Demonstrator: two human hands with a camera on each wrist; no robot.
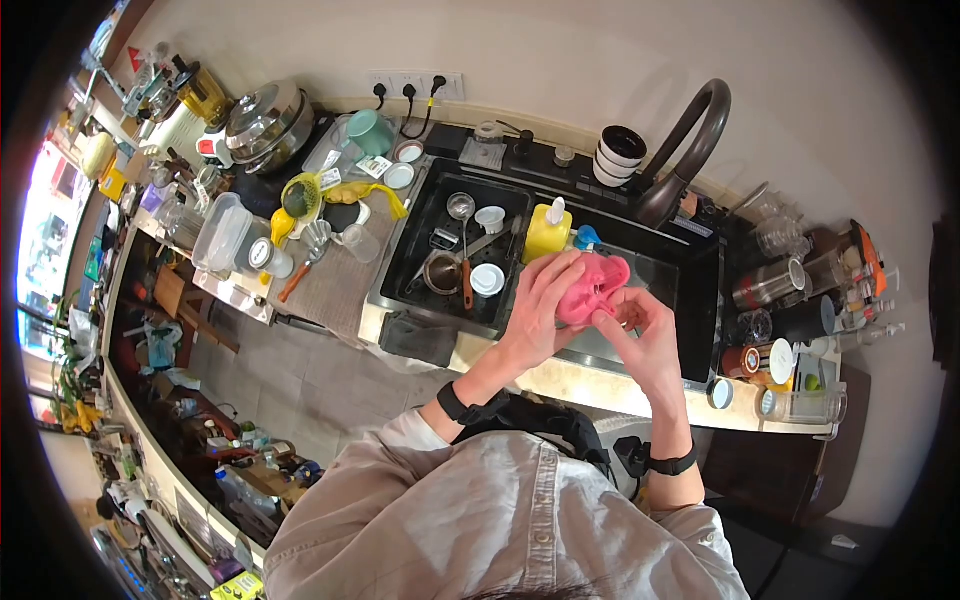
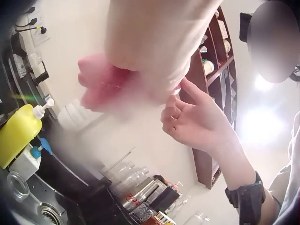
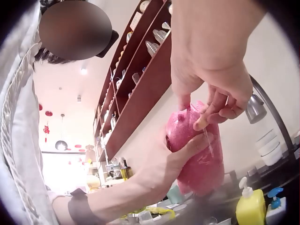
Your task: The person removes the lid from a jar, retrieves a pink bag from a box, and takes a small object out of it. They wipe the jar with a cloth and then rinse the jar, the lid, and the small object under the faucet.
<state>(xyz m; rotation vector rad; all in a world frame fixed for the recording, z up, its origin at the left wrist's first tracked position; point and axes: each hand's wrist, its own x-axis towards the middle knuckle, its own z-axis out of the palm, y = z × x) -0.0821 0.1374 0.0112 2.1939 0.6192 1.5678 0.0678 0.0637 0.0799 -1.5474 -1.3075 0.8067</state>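
Over the sink's front edge, both hands hold a soft, pink, folded thing (image 1: 592, 288) with a lobed outline and a dark hollow. In the right wrist view its surface (image 3: 201, 171) looks speckled and slightly shiny. My left hand (image 1: 540, 305) grips its side, fingers wrapped round it, with the thumb (image 3: 196, 144) across its front. My right hand (image 1: 645, 340) pinches its near edge between thumb and fingertips. In the left wrist view the pink thing (image 2: 105, 84) is blurred and partly hidden behind my left hand (image 2: 150, 42).
The black double sink (image 1: 400, 250) holds a ladle (image 1: 461, 207), a small pot (image 1: 443, 272) and white lids. A yellow pump bottle (image 1: 547, 232) stands behind my hands. The dark faucet (image 1: 715, 110) arches at the back right. Stacked bowls (image 1: 618, 155) stand beside it.
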